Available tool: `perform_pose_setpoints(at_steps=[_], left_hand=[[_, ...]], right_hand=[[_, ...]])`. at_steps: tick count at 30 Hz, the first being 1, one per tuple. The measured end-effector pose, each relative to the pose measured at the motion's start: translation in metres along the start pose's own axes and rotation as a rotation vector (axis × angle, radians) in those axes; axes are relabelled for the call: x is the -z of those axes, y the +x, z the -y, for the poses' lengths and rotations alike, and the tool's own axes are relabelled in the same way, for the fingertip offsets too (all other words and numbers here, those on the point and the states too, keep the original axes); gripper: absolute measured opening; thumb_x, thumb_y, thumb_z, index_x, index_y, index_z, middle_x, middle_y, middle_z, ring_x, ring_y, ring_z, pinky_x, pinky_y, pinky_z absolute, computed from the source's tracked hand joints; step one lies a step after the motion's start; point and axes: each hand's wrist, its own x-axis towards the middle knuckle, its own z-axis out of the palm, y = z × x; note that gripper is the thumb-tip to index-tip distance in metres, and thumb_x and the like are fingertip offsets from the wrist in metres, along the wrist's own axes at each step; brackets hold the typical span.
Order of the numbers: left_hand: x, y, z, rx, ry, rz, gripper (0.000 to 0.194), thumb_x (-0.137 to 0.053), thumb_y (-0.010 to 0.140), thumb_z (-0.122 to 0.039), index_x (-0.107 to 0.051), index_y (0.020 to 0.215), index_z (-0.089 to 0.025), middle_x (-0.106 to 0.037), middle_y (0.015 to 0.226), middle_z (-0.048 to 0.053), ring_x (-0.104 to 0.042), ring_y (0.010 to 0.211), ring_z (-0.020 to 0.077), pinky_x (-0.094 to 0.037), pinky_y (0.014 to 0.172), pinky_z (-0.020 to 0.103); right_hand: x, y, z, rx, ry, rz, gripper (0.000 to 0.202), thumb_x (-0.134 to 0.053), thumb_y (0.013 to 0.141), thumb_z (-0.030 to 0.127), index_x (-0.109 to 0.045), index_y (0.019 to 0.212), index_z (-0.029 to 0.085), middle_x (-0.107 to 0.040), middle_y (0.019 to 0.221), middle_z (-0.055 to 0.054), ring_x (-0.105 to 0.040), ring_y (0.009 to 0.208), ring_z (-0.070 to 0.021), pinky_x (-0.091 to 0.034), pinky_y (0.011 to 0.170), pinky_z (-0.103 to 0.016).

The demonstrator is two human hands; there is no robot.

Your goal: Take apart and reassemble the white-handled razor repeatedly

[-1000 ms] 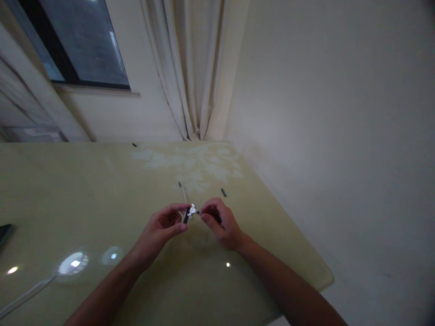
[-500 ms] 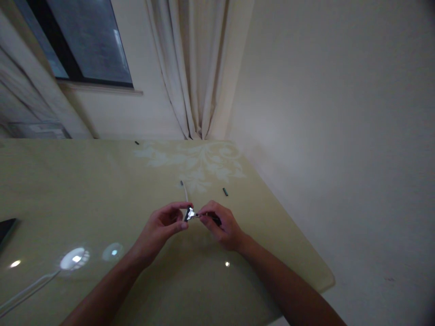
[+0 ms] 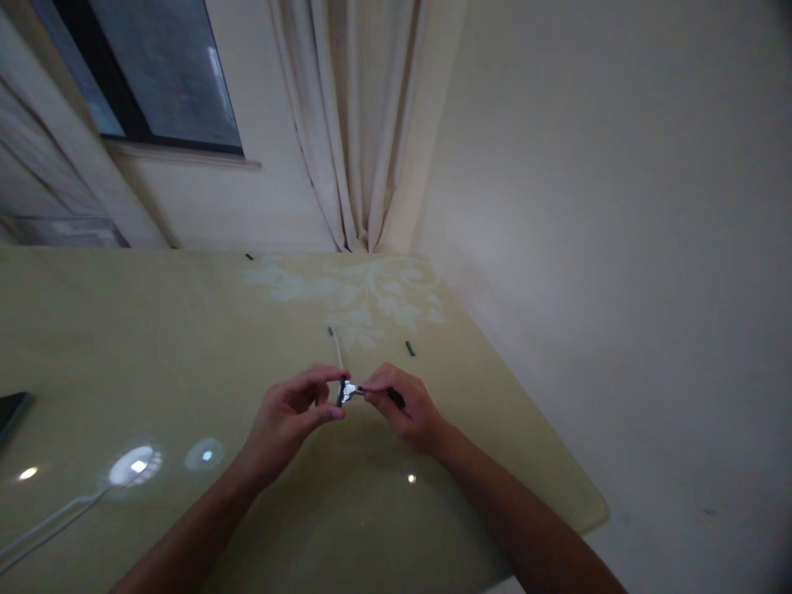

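Note:
Between my two hands is a razor [image 3: 350,390] with a shiny silver neck, held just above the table. My left hand [image 3: 294,406] pinches the dark razor head by its two ends, thumb below and index finger above. The fingers of my right hand [image 3: 405,408] are closed around the dark handle, most of which they hide. Behind the razor lies a thin white toothbrush [image 3: 337,348] with a grey head, its near end hidden by my left hand. A small dark blade cartridge [image 3: 410,348] rests on the table beyond my right hand.
The glossy yellowish table [image 3: 154,346] carries a white floral pattern and lamp reflections. Near its far edge lies another small dark piece [image 3: 249,256]. A dark flat object [image 3: 11,412] sits at the left. A wall [image 3: 587,247] borders the right side; a curtain [image 3: 352,124] hangs behind.
The razor and its head have turned slightly between my fingers. Both hands keep their grip and stay almost in the same place.

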Motion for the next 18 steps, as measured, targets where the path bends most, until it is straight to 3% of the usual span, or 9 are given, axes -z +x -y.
perform_pose_setpoints(at_steps=[5,14,18], left_hand=[[0.0003,0.0006,-0.0035,-0.082,0.122,-0.018,0.035,-0.093,0.067,-0.028,-0.086,0.101,-0.025,-0.064,0.078,0.0,-0.052,0.067,0.0122,-0.043,0.066,0.026],[-0.0023,0.0004,0.0041,-0.05,0.138,-0.019,0.037,-0.094,0.066,-0.031,-0.086,0.101,-0.024,-0.062,0.075,-0.001,-0.054,0.066,0.0132,-0.043,0.065,0.026],[-0.0067,0.0001,0.0054,0.017,0.097,-0.012,0.042,-0.093,0.067,-0.033,-0.084,0.107,-0.023,-0.06,0.072,-0.002,-0.053,0.066,0.0124,-0.042,0.063,0.025]], right_hand=[[0.0005,0.0009,0.0,0.045,-0.001,0.016,0.012,-0.06,0.104,0.029,-0.067,0.1,0.02,-0.071,0.092,-0.007,-0.067,0.085,-0.017,-0.053,0.077,-0.03],[0.001,0.0003,-0.0033,0.002,0.043,0.019,0.016,-0.062,0.103,0.032,-0.067,0.094,0.019,-0.072,0.09,-0.008,-0.068,0.083,-0.0178,-0.053,0.076,-0.03],[0.0067,0.0025,0.0002,-0.084,0.044,0.041,0.017,-0.067,0.1,0.034,-0.071,0.098,0.018,-0.07,0.086,-0.005,-0.062,0.074,-0.015,-0.048,0.068,-0.027]])
